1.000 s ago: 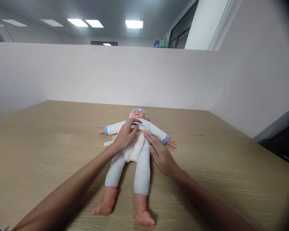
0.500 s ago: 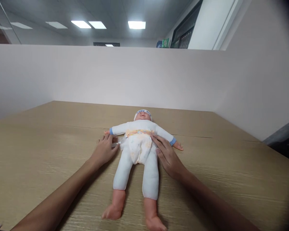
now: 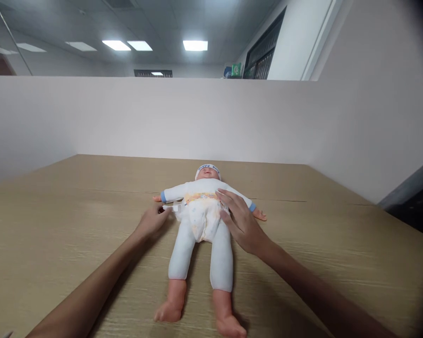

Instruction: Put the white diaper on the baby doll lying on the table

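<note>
A baby doll (image 3: 200, 261) in a white suit with blue cuffs and a lettered headband lies on its back, feet toward me. Around its hips is a white diaper (image 3: 203, 218) with an orange patterned waistband, its front panel up over the belly. My left hand (image 3: 152, 220) pinches the end of a white diaper tab (image 3: 174, 208), which stretches out sideways from the doll's hip. On the other side, my right hand (image 3: 242, 222) has its fingers apart, the fingertips at the edge of the front panel and waistband; whether they press on it is unclear.
The doll lies on a wooden table (image 3: 84, 225) with a seam running across it. Behind the table rises a pale partition wall (image 3: 183, 117), and another wall (image 3: 366, 122) closes off the right side. A small pale tip shows at the bottom left corner.
My left hand has closed on the tab and holds it out to the left. My right hand's fingers have lifted and spread over the diaper's edge. The view has tilted slightly upward.
</note>
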A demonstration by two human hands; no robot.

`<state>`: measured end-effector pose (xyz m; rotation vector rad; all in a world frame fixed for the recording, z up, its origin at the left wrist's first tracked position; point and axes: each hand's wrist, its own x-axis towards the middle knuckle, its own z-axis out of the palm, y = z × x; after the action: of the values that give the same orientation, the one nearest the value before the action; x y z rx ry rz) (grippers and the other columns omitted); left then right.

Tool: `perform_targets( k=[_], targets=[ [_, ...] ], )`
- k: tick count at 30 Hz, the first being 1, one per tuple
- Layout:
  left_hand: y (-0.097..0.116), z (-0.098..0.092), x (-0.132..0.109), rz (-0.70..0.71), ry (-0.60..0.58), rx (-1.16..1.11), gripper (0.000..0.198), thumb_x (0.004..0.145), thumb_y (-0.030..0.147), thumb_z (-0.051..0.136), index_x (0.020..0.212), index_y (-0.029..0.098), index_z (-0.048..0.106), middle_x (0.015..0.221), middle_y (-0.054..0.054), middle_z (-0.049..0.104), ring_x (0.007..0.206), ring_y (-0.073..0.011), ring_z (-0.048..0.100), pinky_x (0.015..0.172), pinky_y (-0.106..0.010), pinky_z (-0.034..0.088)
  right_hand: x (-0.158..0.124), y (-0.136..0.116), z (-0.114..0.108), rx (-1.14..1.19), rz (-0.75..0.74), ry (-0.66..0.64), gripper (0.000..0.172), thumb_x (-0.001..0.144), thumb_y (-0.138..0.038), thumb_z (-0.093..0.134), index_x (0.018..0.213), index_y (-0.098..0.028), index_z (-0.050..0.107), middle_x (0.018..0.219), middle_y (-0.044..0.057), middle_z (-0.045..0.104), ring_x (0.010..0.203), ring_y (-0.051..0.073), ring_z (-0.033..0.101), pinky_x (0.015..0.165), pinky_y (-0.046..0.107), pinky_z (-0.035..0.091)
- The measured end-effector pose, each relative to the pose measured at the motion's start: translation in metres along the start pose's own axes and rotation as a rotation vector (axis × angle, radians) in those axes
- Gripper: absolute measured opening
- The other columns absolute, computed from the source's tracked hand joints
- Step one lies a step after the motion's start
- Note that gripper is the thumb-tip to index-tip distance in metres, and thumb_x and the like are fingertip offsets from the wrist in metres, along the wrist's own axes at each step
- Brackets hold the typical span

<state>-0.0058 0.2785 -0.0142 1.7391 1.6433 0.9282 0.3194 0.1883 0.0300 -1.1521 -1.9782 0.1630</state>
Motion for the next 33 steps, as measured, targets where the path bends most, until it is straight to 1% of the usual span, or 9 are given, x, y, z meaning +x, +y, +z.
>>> perform_targets(
  k=[3, 6, 11, 17, 19, 22, 25, 29, 33],
  targets=[
    [0.006, 0.002, -0.001, -0.008, 0.004, -0.165, 0.038, 0.085, 0.059, 0.061, 0.090, 0.023, 0.071, 0.081, -0.004, 0.070, 0.085, -0.0280, 0.065, 0.075, -0.035, 0.044, 0.035, -0.025, -0.001, 0.006, -0.115, -0.156, 0.047, 0.113, -0.047, 0.052, 0.158, -0.038, 0.058, 0.165, 0.003, 0.058, 0.156, 0.030, 0.049, 0.133, 0.055, 0.037],
    [0.015, 0.006, -0.004, 0.035, 0.012, -0.330, 0.041, 0.088, 0.062, 0.057, 0.092, 0.022, 0.068, 0.077, 0.000, 0.063, 0.078, -0.0220, 0.058, 0.071, -0.031, 0.042, 0.078, -0.038, 0.007, 0.037, -0.268, -0.416, 0.038, 0.112, -0.043, 0.053, 0.144, -0.034, 0.072, 0.151, 0.003, 0.070, 0.146, 0.029, 0.058, 0.129, 0.054, 0.040],
    [0.024, 0.010, -0.007, 0.099, 0.013, -0.583, 0.039, 0.087, 0.058, 0.069, 0.077, 0.023, 0.055, 0.072, 0.004, 0.049, 0.072, -0.0160, 0.043, 0.069, -0.029, 0.037, 0.132, -0.027, 0.044, -0.033, -0.297, -0.675, 0.036, 0.109, -0.033, 0.052, 0.094, -0.024, 0.083, 0.105, 0.007, 0.084, 0.101, 0.026, 0.072, 0.105, 0.045, 0.052],
    [0.028, 0.013, -0.009, 0.203, -0.036, -0.598, 0.042, 0.093, 0.058, 0.068, 0.074, 0.023, 0.052, 0.071, 0.004, 0.044, 0.070, -0.0152, 0.038, 0.067, -0.029, 0.035, 0.145, -0.017, 0.068, -0.066, -0.216, -0.612, 0.039, 0.096, -0.022, 0.068, 0.057, -0.023, 0.066, 0.065, 0.001, 0.071, 0.070, 0.018, 0.059, 0.085, 0.034, 0.049],
    [0.030, 0.015, -0.009, 0.228, -0.039, -0.606, 0.042, 0.094, 0.056, 0.067, 0.075, 0.022, 0.053, 0.073, 0.004, 0.045, 0.071, -0.0150, 0.038, 0.068, -0.029, 0.035, 0.142, -0.022, 0.059, -0.052, -0.192, -0.542, 0.035, 0.100, -0.023, 0.062, 0.066, -0.022, 0.071, 0.077, 0.002, 0.075, 0.079, 0.019, 0.063, 0.088, 0.033, 0.047],
    [0.037, 0.018, -0.006, 0.231, -0.017, -0.591, 0.042, 0.094, 0.053, 0.066, 0.072, 0.022, 0.050, 0.071, 0.004, 0.043, 0.070, -0.0144, 0.038, 0.066, -0.029, 0.033, 0.139, -0.030, 0.033, -0.009, -0.115, -0.283, 0.039, 0.111, -0.028, 0.044, 0.090, -0.021, 0.076, 0.104, 0.005, 0.079, 0.104, 0.021, 0.066, 0.100, 0.035, 0.044],
    [0.051, 0.024, 0.001, 0.195, -0.012, -0.587, 0.040, 0.092, 0.051, 0.066, 0.071, 0.022, 0.047, 0.068, 0.005, 0.040, 0.066, -0.0131, 0.036, 0.062, -0.028, 0.030, 0.134, -0.032, 0.011, 0.017, 0.004, -0.070, 0.044, 0.114, -0.034, 0.038, 0.085, -0.022, 0.069, 0.093, 0.004, 0.074, 0.093, 0.020, 0.064, 0.091, 0.033, 0.043],
    [0.070, 0.042, 0.009, 0.181, -0.027, -0.648, 0.036, 0.092, 0.051, 0.063, 0.076, 0.023, 0.048, 0.067, 0.006, 0.044, 0.062, -0.0122, 0.038, 0.059, -0.027, 0.029, 0.120, -0.023, 0.012, -0.042, 0.119, -0.128, 0.041, 0.111, -0.035, 0.048, 0.075, -0.022, 0.061, 0.074, -0.001, 0.062, 0.072, 0.017, 0.053, 0.071, 0.032, 0.035],
    [0.073, 0.056, 0.009, 0.303, -0.007, -0.556, 0.041, 0.097, 0.050, 0.063, 0.076, 0.023, 0.042, 0.069, 0.007, 0.037, 0.065, -0.0122, 0.035, 0.062, -0.028, 0.029, 0.108, -0.011, 0.029, -0.004, 0.129, -0.147, 0.043, 0.112, -0.040, 0.049, 0.072, -0.023, 0.053, 0.068, -0.004, 0.056, 0.066, 0.015, 0.048, 0.066, 0.032, 0.031]
  ],
)
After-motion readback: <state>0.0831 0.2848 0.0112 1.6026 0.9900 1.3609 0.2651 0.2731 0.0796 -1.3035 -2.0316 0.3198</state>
